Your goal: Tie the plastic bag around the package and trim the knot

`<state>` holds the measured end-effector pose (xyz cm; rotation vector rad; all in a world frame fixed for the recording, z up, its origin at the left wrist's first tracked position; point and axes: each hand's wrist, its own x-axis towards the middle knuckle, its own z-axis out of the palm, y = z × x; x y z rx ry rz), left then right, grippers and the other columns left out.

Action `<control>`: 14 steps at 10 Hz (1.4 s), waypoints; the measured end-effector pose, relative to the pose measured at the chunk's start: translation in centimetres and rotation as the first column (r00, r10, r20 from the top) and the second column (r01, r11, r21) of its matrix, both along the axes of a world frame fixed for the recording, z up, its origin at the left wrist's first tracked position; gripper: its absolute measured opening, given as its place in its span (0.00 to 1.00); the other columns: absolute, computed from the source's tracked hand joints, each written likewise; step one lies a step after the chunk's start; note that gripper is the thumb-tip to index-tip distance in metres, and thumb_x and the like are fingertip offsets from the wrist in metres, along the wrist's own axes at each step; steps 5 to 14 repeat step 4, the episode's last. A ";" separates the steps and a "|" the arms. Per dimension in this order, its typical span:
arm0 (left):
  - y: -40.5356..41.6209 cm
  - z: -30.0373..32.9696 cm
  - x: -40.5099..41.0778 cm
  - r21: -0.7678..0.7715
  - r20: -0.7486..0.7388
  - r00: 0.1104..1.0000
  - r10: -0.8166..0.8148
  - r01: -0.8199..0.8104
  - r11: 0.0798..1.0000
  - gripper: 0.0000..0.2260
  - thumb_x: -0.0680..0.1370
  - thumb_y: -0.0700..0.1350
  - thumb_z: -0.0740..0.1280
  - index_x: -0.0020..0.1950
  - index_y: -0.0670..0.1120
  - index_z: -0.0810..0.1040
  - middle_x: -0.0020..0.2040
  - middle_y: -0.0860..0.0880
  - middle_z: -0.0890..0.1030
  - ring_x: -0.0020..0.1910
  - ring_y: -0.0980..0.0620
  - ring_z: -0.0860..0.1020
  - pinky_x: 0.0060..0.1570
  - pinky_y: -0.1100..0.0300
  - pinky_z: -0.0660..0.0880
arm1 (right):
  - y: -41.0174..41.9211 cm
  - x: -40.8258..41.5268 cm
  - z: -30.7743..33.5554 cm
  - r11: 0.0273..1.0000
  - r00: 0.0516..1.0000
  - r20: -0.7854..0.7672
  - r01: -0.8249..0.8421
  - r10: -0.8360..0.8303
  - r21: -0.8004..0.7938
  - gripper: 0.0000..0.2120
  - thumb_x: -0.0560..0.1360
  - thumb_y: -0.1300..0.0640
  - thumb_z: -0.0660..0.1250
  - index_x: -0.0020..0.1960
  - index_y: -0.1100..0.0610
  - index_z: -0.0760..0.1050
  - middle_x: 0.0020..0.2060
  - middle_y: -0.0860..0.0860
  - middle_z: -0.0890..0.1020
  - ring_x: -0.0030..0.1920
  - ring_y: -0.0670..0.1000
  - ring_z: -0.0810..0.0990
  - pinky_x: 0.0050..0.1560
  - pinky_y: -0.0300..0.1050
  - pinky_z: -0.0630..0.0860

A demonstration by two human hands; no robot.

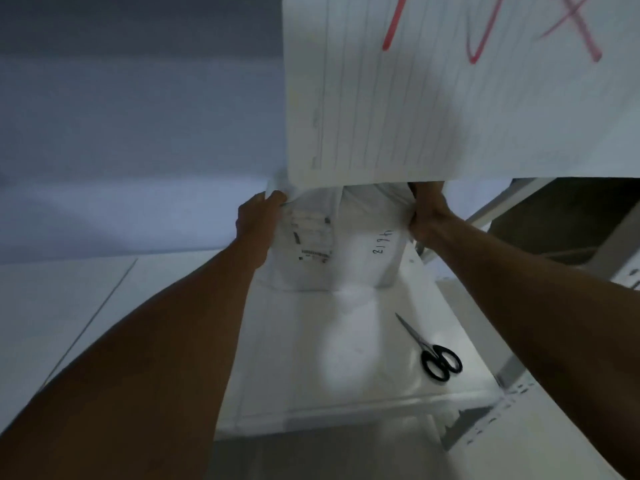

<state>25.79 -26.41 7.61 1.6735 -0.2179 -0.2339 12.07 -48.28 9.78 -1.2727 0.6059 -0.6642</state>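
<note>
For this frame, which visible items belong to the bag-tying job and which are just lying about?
In the job: plastic bag around the package, left hand, right hand, scissors.
Lying about: lined paper sheet with red marks, metal shelf frame.

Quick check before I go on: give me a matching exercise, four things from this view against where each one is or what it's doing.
Things:
1. scissors
2. left hand
3. right hand
4. lined paper

Places or states:
A. hangs at the top of the view, red marks on it
B. grips the bag's right side
C. lies on the white shelf, untouched
D. grips the bag's left side

Pairs: 1-C, 2-D, 3-B, 4-A
</note>
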 end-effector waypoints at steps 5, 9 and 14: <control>5.0 -0.9 -3.1 0.118 0.022 0.997 -0.071 0.068 0.991 0.21 0.75 0.59 0.67 0.64 0.49 0.77 0.52 0.49 0.81 0.51 0.47 0.79 0.56 0.50 0.75 | 1.8 -4.5 -0.8 0.983 1.000 -0.026 0.020 -0.015 0.185 0.10 0.75 0.51 0.63 0.54 0.52 0.77 0.51 0.46 0.81 0.45 0.50 0.76 0.43 0.43 0.70; 5.0 -0.9 -3.1 0.118 0.022 0.997 -0.071 0.068 0.991 0.21 0.75 0.59 0.67 0.64 0.49 0.77 0.52 0.49 0.81 0.51 0.47 0.79 0.56 0.50 0.75 | 1.8 -4.5 -0.8 0.983 1.000 -0.026 0.020 -0.015 0.185 0.10 0.75 0.51 0.63 0.54 0.52 0.77 0.51 0.46 0.81 0.45 0.50 0.76 0.43 0.43 0.70; 5.0 -0.9 -3.1 0.118 0.022 0.997 -0.071 0.068 0.991 0.21 0.75 0.59 0.67 0.64 0.49 0.77 0.52 0.49 0.81 0.51 0.47 0.79 0.56 0.50 0.75 | 1.8 -4.5 -0.8 0.983 1.000 -0.026 0.020 -0.015 0.185 0.10 0.75 0.51 0.63 0.54 0.52 0.77 0.51 0.46 0.81 0.45 0.50 0.76 0.43 0.43 0.70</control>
